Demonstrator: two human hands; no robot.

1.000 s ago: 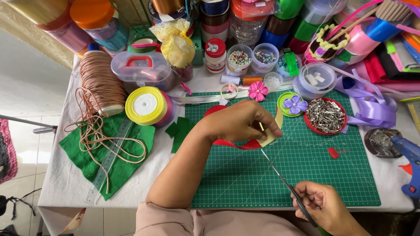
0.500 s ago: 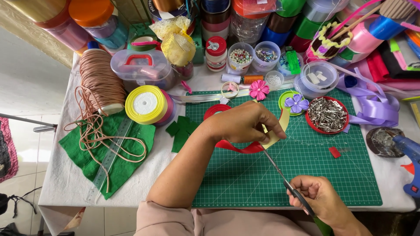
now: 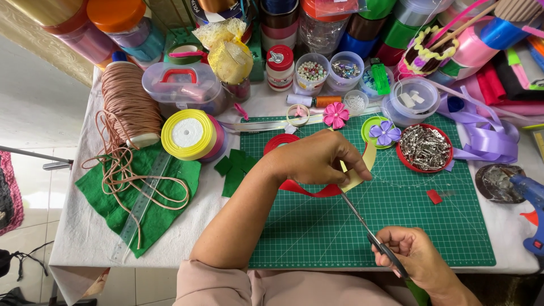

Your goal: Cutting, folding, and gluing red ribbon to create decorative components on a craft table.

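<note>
My left hand (image 3: 317,158) rests over the green cutting mat (image 3: 430,226) and pinches a strip of pale yellow ribbon (image 3: 360,170), with red ribbon (image 3: 309,188) curling out beneath it. Low at the right, my right hand (image 3: 416,263) grips a pair of scissors (image 3: 362,221). The blades point up and left, and their tips meet the yellow ribbon just below my left fingers.
Yellow ribbon spools (image 3: 190,135), a reel of tan cord (image 3: 127,102) and green felt (image 3: 141,192) with a clear ruler lie at the left. A red tray of metal clips (image 3: 425,148), ribbon flowers, bead jars and a blue glue gun (image 3: 530,198) crowd the back and right.
My right hand and the scissors have shifted slightly right and up, the blades reaching the yellow ribbon. My left hand holds nearly still.
</note>
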